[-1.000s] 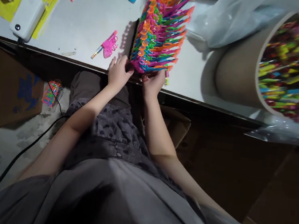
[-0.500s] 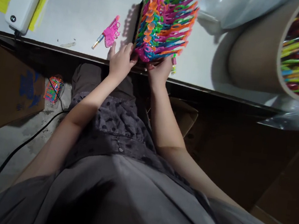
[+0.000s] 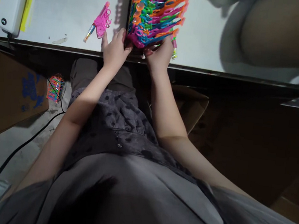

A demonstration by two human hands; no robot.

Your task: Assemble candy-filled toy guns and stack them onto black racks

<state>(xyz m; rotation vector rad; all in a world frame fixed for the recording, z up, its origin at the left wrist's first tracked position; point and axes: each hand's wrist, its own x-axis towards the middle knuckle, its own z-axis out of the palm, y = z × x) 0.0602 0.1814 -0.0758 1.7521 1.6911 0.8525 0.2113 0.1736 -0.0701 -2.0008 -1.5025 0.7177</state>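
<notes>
Row of colourful toys [image 3: 155,15] ends between left hand [image 3: 115,51] and right hand [image 3: 160,56].

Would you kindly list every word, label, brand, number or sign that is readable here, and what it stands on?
No text can be read for certain.
Blue printing on the brown cardboard box: too blurred.
Mark on the small round dark display of the white rectangular device: too small.
Row of multicoloured plastic pieces: no lettering I can make out.
</notes>
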